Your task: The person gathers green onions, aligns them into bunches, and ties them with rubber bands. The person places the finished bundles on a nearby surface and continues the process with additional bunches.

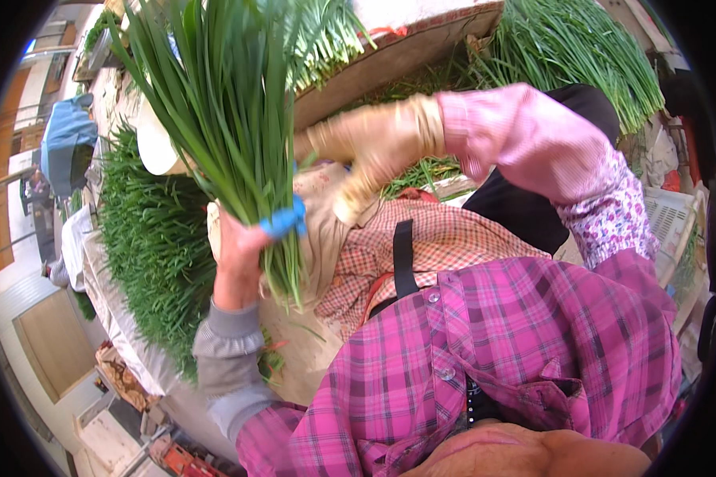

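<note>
Upright in my left hand [237,241] is a bunch of long flat green leaves, probably garlic chives [232,119]. Its thin stems stick out below the fist. Blue tape or a blue band [285,219] shows at the thumb, across the stems. My right hand [382,143] is blurred by motion, just right of the bunch. Several beige bands [426,126] circle its wrist, and a thumb or finger looks wrapped in something pale. The far fingers pass near the leaves, so their grip is hidden. A checked apron [429,238] covers my lap.
A large heap of green leaves [149,256] lies on the left. Another pile [573,59] is at the upper right. Pale-stemmed bunches [328,53] lie beside a box [388,68] at the top. A plastic crate [668,220] stands at the right, and a blue cover [68,143] at the far left.
</note>
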Available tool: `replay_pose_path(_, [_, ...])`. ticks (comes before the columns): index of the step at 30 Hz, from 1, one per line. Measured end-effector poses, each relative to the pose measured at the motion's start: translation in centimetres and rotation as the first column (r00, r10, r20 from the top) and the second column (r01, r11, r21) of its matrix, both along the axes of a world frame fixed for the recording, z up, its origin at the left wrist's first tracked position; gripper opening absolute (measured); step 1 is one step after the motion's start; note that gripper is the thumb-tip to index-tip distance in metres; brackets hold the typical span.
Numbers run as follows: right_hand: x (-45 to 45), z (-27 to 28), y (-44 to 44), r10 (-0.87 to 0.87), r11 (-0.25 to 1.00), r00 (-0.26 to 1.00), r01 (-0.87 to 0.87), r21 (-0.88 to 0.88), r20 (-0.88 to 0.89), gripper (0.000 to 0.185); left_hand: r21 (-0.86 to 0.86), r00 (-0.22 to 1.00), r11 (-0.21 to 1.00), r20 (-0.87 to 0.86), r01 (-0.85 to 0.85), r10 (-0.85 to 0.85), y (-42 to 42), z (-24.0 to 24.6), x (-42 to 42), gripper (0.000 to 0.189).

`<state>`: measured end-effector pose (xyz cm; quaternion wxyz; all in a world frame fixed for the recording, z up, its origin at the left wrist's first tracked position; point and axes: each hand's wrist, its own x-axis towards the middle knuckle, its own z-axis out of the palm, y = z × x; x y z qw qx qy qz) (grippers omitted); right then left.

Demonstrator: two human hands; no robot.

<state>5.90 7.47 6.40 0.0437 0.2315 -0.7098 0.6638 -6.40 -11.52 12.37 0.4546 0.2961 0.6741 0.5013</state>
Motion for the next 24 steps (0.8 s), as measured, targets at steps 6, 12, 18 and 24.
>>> replay_pose_path(6, [-1.9,5.8,12.7,-0.688,0.707,0.68,0.707,-0.025,-0.255,0.051,0.364,0.754,0.921,-0.643,0.141,0.139,20.8,0.3,-2.1,0.034])
replay_pose_path(12, [-3.3,3.9,21.7,-0.812,0.572,0.535,0.807,-0.143,-0.233,0.039,0.52,0.795,0.781,-0.605,0.346,0.05,33.2,-2.1,-4.6,0.036])
replay_pose_path(18, [-4.8,-0.7,26.5,-0.846,0.532,0.524,0.815,-0.231,-0.1,0.027,-0.256,0.543,0.913,-0.74,0.317,-0.396,38.5,-7.2,-6.2,0.042])
replay_pose_path(24, [-6.9,-2.4,29.1,-0.924,0.378,0.383,0.92,-0.106,0.025,0.031,0.135,0.729,0.89,-0.633,0.436,-0.261,41.2,-9.9,-7.1,0.032])
